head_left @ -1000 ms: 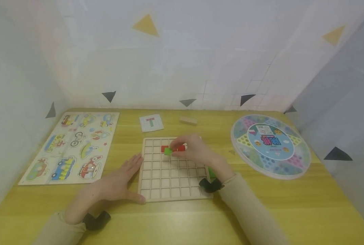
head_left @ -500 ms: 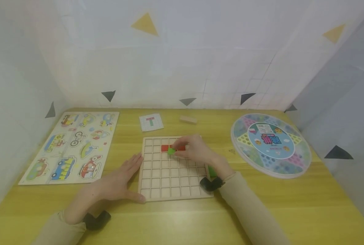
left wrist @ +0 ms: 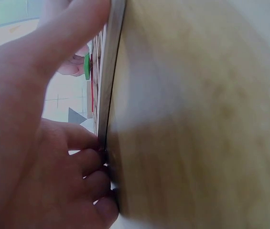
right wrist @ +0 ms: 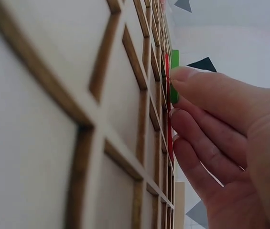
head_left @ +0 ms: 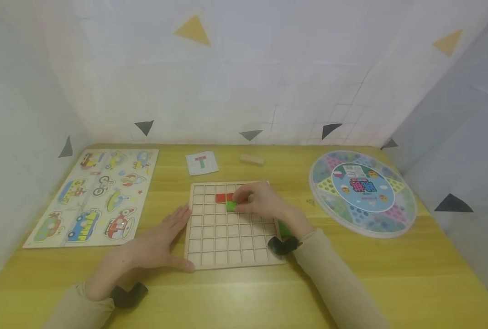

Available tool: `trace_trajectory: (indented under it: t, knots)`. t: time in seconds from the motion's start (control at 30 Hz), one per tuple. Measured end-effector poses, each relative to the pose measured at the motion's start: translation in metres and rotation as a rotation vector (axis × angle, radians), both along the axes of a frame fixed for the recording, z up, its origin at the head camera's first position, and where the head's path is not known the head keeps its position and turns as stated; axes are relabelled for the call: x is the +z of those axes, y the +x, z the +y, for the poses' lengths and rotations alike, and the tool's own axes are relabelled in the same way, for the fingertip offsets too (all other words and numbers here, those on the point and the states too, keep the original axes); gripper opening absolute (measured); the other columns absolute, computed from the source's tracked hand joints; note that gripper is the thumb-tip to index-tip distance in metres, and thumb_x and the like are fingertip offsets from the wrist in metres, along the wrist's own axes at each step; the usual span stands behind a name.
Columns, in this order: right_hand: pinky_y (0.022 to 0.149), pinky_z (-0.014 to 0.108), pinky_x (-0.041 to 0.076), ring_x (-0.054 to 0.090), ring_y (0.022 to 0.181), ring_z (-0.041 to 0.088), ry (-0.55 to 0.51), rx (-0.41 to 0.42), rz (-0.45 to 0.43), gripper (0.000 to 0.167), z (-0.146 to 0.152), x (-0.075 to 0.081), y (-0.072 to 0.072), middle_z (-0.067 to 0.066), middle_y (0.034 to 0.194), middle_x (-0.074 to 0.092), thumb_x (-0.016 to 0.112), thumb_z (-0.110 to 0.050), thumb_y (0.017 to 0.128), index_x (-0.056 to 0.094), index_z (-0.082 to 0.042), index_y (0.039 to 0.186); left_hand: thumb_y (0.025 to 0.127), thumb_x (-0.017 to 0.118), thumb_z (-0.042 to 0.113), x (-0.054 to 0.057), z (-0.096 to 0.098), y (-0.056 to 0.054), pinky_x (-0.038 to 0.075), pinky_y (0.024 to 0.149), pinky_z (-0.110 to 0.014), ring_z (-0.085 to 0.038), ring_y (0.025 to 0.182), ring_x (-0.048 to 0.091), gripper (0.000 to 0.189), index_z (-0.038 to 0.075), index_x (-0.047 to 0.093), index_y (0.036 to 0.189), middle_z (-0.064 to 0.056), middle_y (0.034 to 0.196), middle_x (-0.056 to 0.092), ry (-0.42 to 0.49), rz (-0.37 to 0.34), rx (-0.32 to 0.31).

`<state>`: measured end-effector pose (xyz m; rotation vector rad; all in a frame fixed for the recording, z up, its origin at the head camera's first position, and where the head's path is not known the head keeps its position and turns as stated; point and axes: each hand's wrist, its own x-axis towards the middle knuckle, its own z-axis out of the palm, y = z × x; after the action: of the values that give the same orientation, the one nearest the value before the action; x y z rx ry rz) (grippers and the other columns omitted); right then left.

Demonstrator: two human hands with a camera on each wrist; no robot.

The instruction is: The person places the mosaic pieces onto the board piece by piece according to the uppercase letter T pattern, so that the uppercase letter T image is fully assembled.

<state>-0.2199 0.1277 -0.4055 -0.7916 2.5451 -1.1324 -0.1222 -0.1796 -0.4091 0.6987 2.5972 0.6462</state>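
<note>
My right hand (head_left: 262,199) pinches a green square tile (head_left: 231,206) between thumb and fingertips, close over the wooden grid board (head_left: 221,244). Just behind the tile, red tiles (head_left: 220,198) lie in a row of the grid, partly covered by my right fingers. In the right wrist view the green tile (right wrist: 175,76) stands at the tip of the thumb, above the red strip. My left hand (head_left: 155,246) rests along the board's left side, thumb at the near corner and fingertips on the edge. The left wrist view shows its fingers (left wrist: 84,162) against the board's side.
Behind the board lie a small card (head_left: 202,163) with a red and green T pattern and a wooden block (head_left: 251,159). A vehicle puzzle board (head_left: 104,196) is at left, a round game board (head_left: 363,194) at right. Something green (head_left: 283,228) shows beside the grid board under my right wrist.
The green tile in my right hand has moved slightly right and towards me, to just below the red row, and lies flatter. My left hand stays in place.
</note>
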Motion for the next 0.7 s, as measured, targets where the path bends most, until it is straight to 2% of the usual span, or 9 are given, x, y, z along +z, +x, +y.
trace_trajectory:
  t: [0.33, 0.57, 0.7]
  knots:
    - [0.088, 0.027, 0.057, 0.067, 0.093, 0.008, 0.017, 0.011, -0.007, 0.02, -0.0003, -0.0005, 0.0007, -0.004, 0.102, 0.073, 0.081, -0.013, 0.085, 0.074, -0.015, 0.104, 0.068, 0.073, 0.075, 0.0001, 0.0004, -0.0006, 0.014, 0.122, -0.058, -0.04, 0.154, 0.001, 0.136, 0.004, 0.004, 0.16, -0.017, 0.168, -0.003, 0.004, 0.006, -0.005]
    - [0.089, 0.028, 0.057, 0.066, 0.092, 0.008, 0.036, 0.015, 0.021, 0.02, -0.0009, -0.0003, 0.0005, -0.005, 0.102, 0.073, 0.08, -0.013, 0.085, 0.074, -0.015, 0.104, 0.068, 0.073, 0.075, 0.0019, 0.0007, 0.0006, 0.014, 0.122, -0.059, -0.04, 0.153, 0.001, 0.136, 0.005, 0.004, 0.161, -0.016, 0.168, -0.004, 0.002, -0.001, 0.003]
    - [0.09, 0.029, 0.057, 0.066, 0.093, 0.009, 0.033, 0.011, 0.008, 0.021, -0.001, 0.0, 0.0008, -0.004, 0.102, 0.073, 0.08, -0.013, 0.085, 0.074, -0.015, 0.104, 0.068, 0.074, 0.075, 0.0026, 0.001, 0.001, 0.014, 0.122, -0.059, -0.04, 0.154, 0.001, 0.135, 0.005, 0.004, 0.161, -0.016, 0.168, -0.004, 0.008, -0.008, 0.009]
